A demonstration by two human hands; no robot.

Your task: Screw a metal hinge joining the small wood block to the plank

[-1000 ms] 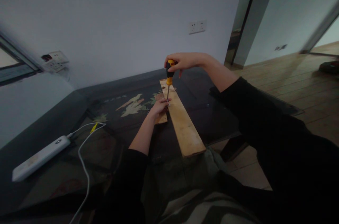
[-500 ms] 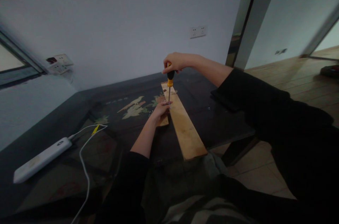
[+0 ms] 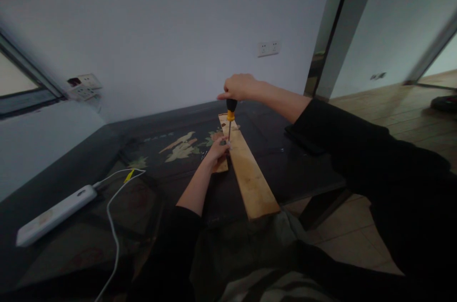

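A screwdriver (image 3: 231,114) with a black and yellow handle stands nearly upright over a long pale wooden board (image 3: 253,176). My right hand (image 3: 241,87) wraps round the top of its handle from above. Low by the shaft's tip, my left hand (image 3: 217,151) has its fingers closed at the board's left edge. Whatever they pinch there is too small to make out. Beneath that hand, a second, shorter piece of wood (image 3: 222,166) shows in part. The long board lies on the dark table, its near end reaching the table's front edge.
On the dark table (image 3: 185,188) with a bird-and-flower picture, a white power strip (image 3: 53,216) lies at left, its white cable (image 3: 114,230) running toward me. Tiny shiny bits (image 3: 203,154) lie beside my left hand. Wall sockets (image 3: 268,48) sit behind the table.
My right hand has turned on the screwdriver handle, its knuckles now more over the top. The left hand and the board stay nearly in place; the view has shifted slightly.
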